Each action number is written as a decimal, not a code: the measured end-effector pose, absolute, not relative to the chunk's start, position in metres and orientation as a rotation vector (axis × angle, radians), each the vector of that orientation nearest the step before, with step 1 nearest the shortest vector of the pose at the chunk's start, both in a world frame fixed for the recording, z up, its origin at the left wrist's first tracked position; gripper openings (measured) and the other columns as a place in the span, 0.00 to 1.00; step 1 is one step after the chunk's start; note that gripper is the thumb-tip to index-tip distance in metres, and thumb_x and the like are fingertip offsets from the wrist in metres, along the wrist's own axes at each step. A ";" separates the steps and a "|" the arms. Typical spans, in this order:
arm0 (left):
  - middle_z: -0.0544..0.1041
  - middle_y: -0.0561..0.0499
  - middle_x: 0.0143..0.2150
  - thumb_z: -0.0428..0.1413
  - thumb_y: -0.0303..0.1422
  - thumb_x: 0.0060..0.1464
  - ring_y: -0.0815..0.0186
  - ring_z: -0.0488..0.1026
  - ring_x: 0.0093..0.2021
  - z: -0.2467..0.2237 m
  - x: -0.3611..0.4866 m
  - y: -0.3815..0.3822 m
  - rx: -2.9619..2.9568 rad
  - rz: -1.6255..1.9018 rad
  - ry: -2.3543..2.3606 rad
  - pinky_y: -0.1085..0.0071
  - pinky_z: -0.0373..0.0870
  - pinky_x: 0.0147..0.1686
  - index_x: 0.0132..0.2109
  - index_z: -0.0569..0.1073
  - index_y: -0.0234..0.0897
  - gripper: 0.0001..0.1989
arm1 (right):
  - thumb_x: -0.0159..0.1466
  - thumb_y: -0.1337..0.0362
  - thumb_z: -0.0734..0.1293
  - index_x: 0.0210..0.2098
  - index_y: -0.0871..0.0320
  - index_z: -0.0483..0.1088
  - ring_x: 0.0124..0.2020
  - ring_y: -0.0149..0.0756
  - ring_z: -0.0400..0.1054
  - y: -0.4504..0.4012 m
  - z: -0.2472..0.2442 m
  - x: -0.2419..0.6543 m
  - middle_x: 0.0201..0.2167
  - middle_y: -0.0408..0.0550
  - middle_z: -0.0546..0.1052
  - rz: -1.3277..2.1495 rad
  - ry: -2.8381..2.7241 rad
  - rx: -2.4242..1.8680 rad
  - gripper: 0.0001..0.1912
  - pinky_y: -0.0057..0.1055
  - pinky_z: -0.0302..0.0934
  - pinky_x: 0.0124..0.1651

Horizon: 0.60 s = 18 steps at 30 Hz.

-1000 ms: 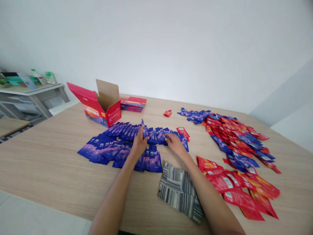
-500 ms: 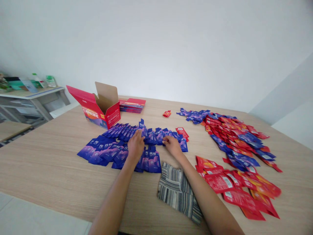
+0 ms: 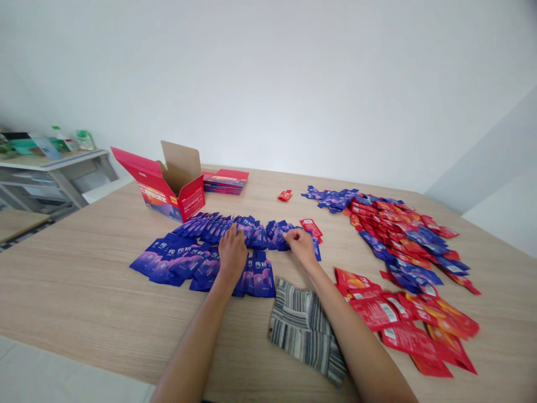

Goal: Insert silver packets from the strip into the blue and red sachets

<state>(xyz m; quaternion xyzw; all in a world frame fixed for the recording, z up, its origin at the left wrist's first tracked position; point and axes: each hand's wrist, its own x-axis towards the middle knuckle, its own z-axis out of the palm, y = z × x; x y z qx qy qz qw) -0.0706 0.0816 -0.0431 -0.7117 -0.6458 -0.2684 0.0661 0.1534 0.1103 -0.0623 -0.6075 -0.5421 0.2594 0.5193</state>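
Observation:
Two overlapping rows of blue-purple sachets lie in the middle of the table: a back row (image 3: 210, 226) and a front row (image 3: 180, 260). My left hand (image 3: 232, 252) rests on the middle of the back row, its fingers stretched over the sachets and pressing on them. Toward the right end of that row, my right hand (image 3: 301, 243) has its thumb and forefinger pinched together at the top edge of a blue sachet (image 3: 278, 235). The fingertips partly cover the sachets there. A small gap splits the row between the two hands.
An open red carton (image 3: 193, 198) stands at the back left, beside a stack of flat cartons (image 3: 229, 180). Red sachets (image 3: 403, 322) lie at the right, before a mixed red and blue heap (image 3: 394, 229). A striped cloth (image 3: 304, 324) lies near my right forearm.
The sachet that stuck up at my left fingers now lies lower in the row. My right hand has shifted slightly right and up, and a gap has opened in the back row.

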 end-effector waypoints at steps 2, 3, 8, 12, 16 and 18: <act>0.70 0.37 0.64 0.44 0.27 0.64 0.49 0.72 0.56 -0.042 -0.071 0.081 -2.151 -0.807 -1.950 0.56 0.70 0.51 0.54 0.76 0.35 0.19 | 0.53 0.46 0.69 0.28 0.56 0.68 0.25 0.33 0.60 0.110 -0.062 0.154 0.22 0.43 0.69 0.652 -1.234 -1.412 0.19 0.29 0.56 0.29; 0.69 0.37 0.64 0.44 0.27 0.64 0.49 0.72 0.56 -0.041 -0.071 0.080 -2.155 -0.809 -1.950 0.56 0.70 0.51 0.54 0.76 0.35 0.19 | 0.53 0.45 0.69 0.28 0.56 0.67 0.25 0.32 0.59 0.109 -0.061 0.155 0.22 0.42 0.67 0.669 -1.204 -1.387 0.20 0.29 0.57 0.29; 0.66 0.33 0.66 0.46 0.30 0.64 0.43 0.64 0.63 -0.033 -0.073 0.077 -2.124 -1.020 -1.963 0.49 0.64 0.59 0.56 0.74 0.31 0.19 | 0.52 0.44 0.71 0.33 0.54 0.65 0.26 0.33 0.61 0.100 -0.045 0.153 0.23 0.40 0.66 0.801 -1.101 -1.245 0.22 0.32 0.65 0.33; 0.66 0.31 0.66 0.50 0.44 0.64 0.46 0.60 0.67 -0.026 -0.068 0.077 -2.136 -1.752 -1.867 0.48 0.55 0.66 0.61 0.70 0.30 0.26 | 0.50 0.45 0.73 0.37 0.53 0.65 0.30 0.34 0.66 0.088 -0.029 0.140 0.27 0.41 0.69 0.916 -1.059 -1.148 0.25 0.35 0.69 0.39; 0.76 0.41 0.55 0.54 0.55 0.58 0.52 0.71 0.58 -0.027 -0.047 0.072 -2.387 -3.014 -1.650 0.56 0.68 0.58 0.54 0.74 0.37 0.29 | 0.51 0.46 0.73 0.38 0.53 0.65 0.30 0.33 0.67 0.071 -0.022 0.115 0.28 0.41 0.69 0.990 -1.054 -1.104 0.24 0.35 0.70 0.40; 0.80 0.44 0.44 0.56 0.56 0.55 0.55 0.76 0.49 -0.029 -0.036 0.069 -2.409 -3.202 -1.651 0.60 0.73 0.50 0.47 0.75 0.37 0.27 | 0.52 0.46 0.73 0.38 0.54 0.65 0.29 0.32 0.67 0.062 -0.022 0.102 0.28 0.41 0.69 1.002 -1.065 -1.100 0.23 0.34 0.69 0.40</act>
